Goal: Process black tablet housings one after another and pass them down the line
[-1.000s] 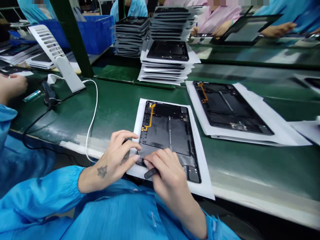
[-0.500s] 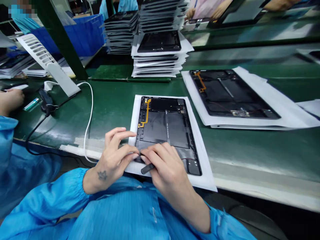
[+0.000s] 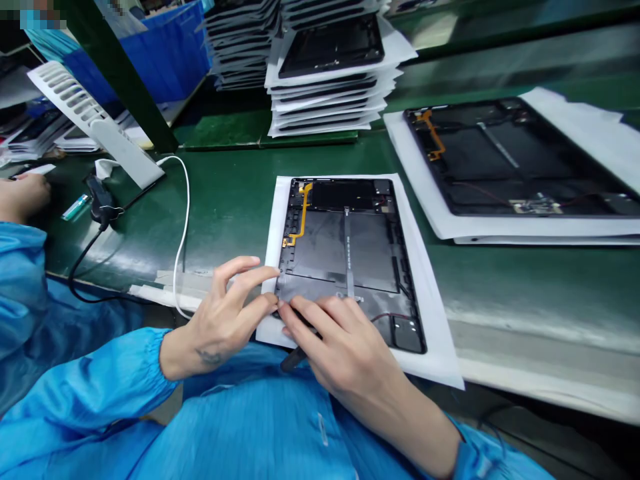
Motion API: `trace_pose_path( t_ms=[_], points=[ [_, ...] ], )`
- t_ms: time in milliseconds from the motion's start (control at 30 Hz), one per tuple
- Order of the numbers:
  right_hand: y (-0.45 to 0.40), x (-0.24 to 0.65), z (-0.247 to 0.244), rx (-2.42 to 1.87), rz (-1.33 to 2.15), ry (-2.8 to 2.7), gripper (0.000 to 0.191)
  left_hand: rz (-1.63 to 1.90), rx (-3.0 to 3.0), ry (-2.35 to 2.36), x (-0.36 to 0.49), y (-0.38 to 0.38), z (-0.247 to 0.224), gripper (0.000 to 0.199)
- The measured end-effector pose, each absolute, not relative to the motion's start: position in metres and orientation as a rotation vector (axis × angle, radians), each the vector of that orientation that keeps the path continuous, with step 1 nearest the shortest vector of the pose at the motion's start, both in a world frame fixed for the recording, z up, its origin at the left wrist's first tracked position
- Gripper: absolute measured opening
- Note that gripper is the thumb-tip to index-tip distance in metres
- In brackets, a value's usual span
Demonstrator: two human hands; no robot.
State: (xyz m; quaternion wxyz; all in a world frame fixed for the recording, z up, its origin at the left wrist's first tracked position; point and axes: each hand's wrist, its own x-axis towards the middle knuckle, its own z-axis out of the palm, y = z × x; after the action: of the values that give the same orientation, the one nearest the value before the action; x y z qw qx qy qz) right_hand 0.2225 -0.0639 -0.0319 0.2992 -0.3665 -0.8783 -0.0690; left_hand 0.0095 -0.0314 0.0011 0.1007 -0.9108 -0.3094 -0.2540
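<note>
An open black tablet shell (image 3: 340, 247) with an orange flex cable (image 3: 304, 217) along its left side lies on a white sheet (image 3: 435, 333) at the table's front edge. At the shell's lower left corner, my left hand (image 3: 225, 317) touches the edge with its fingertips; its fingers are partly spread and nothing shows in them. My right hand (image 3: 340, 340) is closed around a dark tool (image 3: 293, 360), whose handle end sticks out below the palm. Its fingertips meet the same corner, close beside my left ones, and they hide the tool's tip.
Another shell (image 3: 500, 160) on white sheets lies to the right. Stacks of shells between sheets (image 3: 325, 100) stand behind. A white stand (image 3: 120, 153), a white cable (image 3: 187, 220) and a person's hand (image 3: 25, 197) are at left, near a green post (image 3: 120, 73).
The view has shifted, so the shells appear further right. My right hand has its fingers flatter over the corner, and the tool's handle points lower. My left hand stays at the shell's left edge.
</note>
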Motion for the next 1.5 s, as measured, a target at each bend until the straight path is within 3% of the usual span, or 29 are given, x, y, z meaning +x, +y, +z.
trace_pose_path(
  t_ms=[267,500,667,833,1033,1133,1200,1267,1500],
  points=[
    [-0.064,0.225,-0.033,-0.937,-0.248,-2.377,0.029,-0.767,-2.631,-0.892,-0.009,-0.039,-0.014,0.026],
    [-0.064,0.226,-0.035,-0.904,-0.268,-2.398,0.03,-0.671,-2.656,-0.706,-0.009,-0.039,-0.004,0.03],
    [-0.063,0.225,-0.026,-0.926,-0.075,-2.241,0.028,-0.589,-2.625,-0.602,-0.005,-0.04,0.002,0.022],
    [-0.057,0.237,-0.001,-0.996,0.124,-2.261,0.064,-0.448,-2.641,-0.486,-0.004,-0.043,0.001,0.016],
    [-0.056,0.244,0.011,-1.033,-0.107,-2.272,0.033,-0.71,-2.783,-0.665,-0.007,-0.026,-0.005,0.023],
    [-0.056,0.242,0.007,-1.011,0.001,-2.331,0.034,-0.729,-2.979,-0.954,-0.009,-0.016,-0.008,0.035],
    [-0.055,0.24,0.001,-0.957,0.101,-2.369,0.036,-0.64,-3.145,-0.984,-0.009,-0.011,-0.009,0.057],
    [-0.054,0.237,-0.005,-0.914,0.144,-2.351,0.036,-0.575,-3.242,-0.932,-0.008,-0.008,-0.009,0.066],
    [-0.054,0.226,-0.015,-1.011,0.16,-2.279,0.03,-0.68,-3.195,-0.9,-0.004,-0.009,-0.018,0.057]
  ],
)
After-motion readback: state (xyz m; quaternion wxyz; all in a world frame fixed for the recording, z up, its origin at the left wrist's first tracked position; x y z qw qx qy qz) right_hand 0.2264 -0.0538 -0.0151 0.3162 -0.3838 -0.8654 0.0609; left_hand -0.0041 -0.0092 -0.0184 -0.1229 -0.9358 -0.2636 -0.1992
